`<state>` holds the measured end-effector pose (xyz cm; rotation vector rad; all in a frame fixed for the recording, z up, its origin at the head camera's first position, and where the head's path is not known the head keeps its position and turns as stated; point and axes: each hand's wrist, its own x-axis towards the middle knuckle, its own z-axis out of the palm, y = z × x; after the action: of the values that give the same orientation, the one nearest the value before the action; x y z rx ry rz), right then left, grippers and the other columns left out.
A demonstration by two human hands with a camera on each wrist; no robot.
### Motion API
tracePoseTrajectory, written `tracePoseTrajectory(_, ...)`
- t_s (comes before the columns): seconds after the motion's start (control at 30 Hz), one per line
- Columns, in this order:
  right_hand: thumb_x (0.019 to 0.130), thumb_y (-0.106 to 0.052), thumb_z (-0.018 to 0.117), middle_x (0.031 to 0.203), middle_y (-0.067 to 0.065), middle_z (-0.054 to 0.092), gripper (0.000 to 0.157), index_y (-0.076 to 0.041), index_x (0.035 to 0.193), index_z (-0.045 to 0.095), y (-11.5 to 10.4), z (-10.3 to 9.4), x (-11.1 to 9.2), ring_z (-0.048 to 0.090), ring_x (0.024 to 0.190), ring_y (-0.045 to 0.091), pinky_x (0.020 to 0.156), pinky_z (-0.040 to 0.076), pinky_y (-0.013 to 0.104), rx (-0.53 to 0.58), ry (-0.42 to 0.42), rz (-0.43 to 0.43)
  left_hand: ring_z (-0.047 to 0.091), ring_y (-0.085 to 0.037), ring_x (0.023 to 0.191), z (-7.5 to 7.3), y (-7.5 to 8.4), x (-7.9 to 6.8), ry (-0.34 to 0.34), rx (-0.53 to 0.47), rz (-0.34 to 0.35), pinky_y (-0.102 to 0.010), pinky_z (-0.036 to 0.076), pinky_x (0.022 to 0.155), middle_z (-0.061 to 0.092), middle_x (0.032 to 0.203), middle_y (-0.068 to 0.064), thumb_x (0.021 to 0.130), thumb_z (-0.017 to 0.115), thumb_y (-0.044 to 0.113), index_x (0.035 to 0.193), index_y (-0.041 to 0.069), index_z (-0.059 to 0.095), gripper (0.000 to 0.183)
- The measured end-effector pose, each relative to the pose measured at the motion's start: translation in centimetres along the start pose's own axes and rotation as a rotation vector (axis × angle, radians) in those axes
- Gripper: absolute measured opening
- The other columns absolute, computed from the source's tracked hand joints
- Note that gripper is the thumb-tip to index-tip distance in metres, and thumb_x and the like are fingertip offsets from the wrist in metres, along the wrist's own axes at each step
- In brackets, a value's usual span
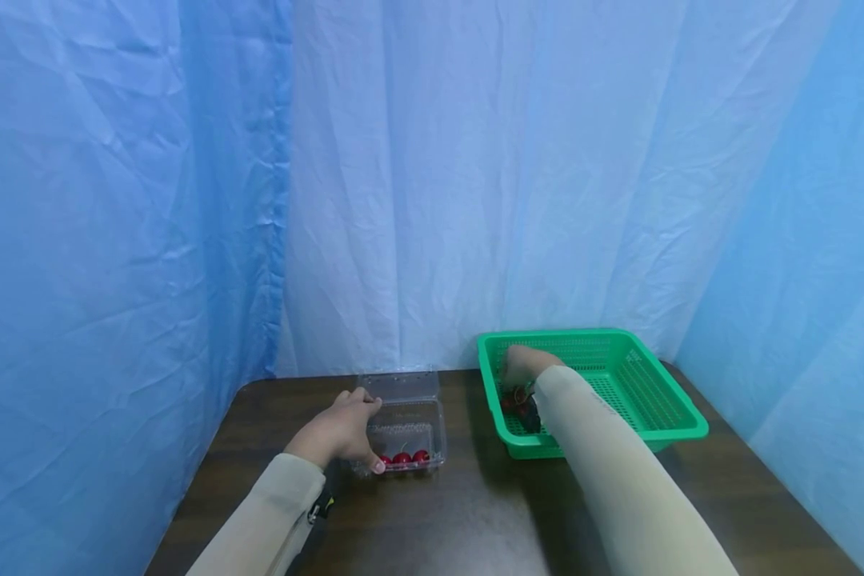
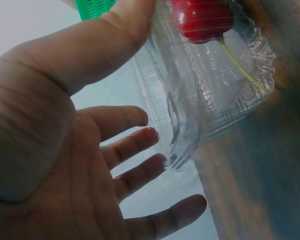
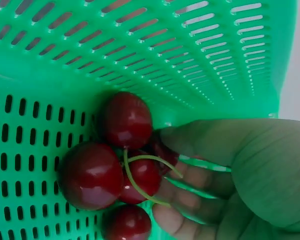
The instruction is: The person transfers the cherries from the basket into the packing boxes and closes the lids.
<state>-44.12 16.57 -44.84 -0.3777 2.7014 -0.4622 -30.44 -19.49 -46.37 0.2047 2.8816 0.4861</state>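
In the head view a clear plastic clamshell box lies with its lid folded back, and several red cherries sit along its near side. My left hand spans its left end, thumb against the near rim. The left wrist view shows the other fingers spread and relaxed, tips by the box edge, and a cherry with a green stem inside. My right hand reaches into the green basket, thumb and fingers pinching a dark cherry. Other dark cherries lie against it.
The slotted basket stands right of the box on a dark wooden table. Pale blue curtains hang behind the table and along both sides. The basket's raised walls surround my right hand.
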Motion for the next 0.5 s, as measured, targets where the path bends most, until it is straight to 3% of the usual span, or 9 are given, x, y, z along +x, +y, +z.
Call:
tracePoseTrajectory(0.03, 0.111, -0.01, 0.069, 0.079, 0.011, 0.071, 0.044, -0.018, 0.07, 0.055, 0.0, 0.0, -0.1, 0.059, 0.069, 0.021, 0.052, 0.049, 0.028, -0.001, 0.001, 0.003, 0.052, -0.039, 0.147, -0.1, 0.2, -0.2, 0.002, 0.0, 0.002, -0.066, 0.062, 0.11, 0.054, 0.165, -0.013, 0.067, 0.112, 0.033, 0.171, 0.015, 0.052, 0.121)
tracePoseTrajectory(0.2, 0.105, -0.005, 0.071, 0.084, 0.011, 0.076, 0.029, -0.014, 0.077, 0.075, 0.4, -0.8, 0.0, 0.062, 0.073, 0.023, 0.055, 0.05, 0.03, 0.021, 0.008, 0.009, 0.052, -0.038, 0.148, -0.5, 0.6, -0.8, 0.003, -0.007, -0.006, -0.066, 0.062, 0.111, 0.054, 0.166, -0.013, 0.07, 0.111, 0.034, 0.171, 0.015, 0.052, 0.118)
tracePoseTrajectory(0.3, 0.103, -0.005, 0.07, 0.087, 0.013, 0.077, 0.023, -0.011, 0.082, 0.077, 0.7, -1.4, 0.1, 0.061, 0.073, 0.023, 0.059, 0.052, 0.034, 0.051, 0.006, 0.003, 0.053, -0.038, 0.148, -0.5, 0.6, -0.8, 0.003, -0.015, -0.017, -0.066, 0.062, 0.111, 0.054, 0.166, -0.013, 0.071, 0.111, 0.035, 0.171, 0.016, 0.053, 0.117)
tracePoseTrajectory(0.43, 0.105, -0.011, 0.069, 0.106, 0.012, 0.08, 0.015, -0.007, 0.105, 0.083, 0.7, -2.3, 0.2, 0.068, 0.082, 0.02, 0.073, 0.065, 0.041, 0.083, 0.014, -0.007, 0.053, -0.038, 0.149, -0.5, 0.5, -0.6, 0.002, -0.017, -0.022, -0.066, 0.062, 0.11, 0.054, 0.166, -0.012, 0.069, 0.111, 0.036, 0.171, 0.016, 0.053, 0.119)
tracePoseTrajectory(0.5, 0.106, -0.011, 0.067, 0.091, 0.004, 0.074, 0.018, -0.01, 0.094, 0.08, 0.4, -2.7, -0.2, 0.063, 0.074, 0.016, 0.068, 0.063, 0.038, 0.111, 0.027, -0.02, 0.053, -0.038, 0.148, -0.4, 0.4, -0.6, 0.002, -0.017, -0.021, -0.067, 0.062, 0.11, 0.054, 0.166, -0.012, 0.069, 0.112, 0.036, 0.171, 0.016, 0.053, 0.119)
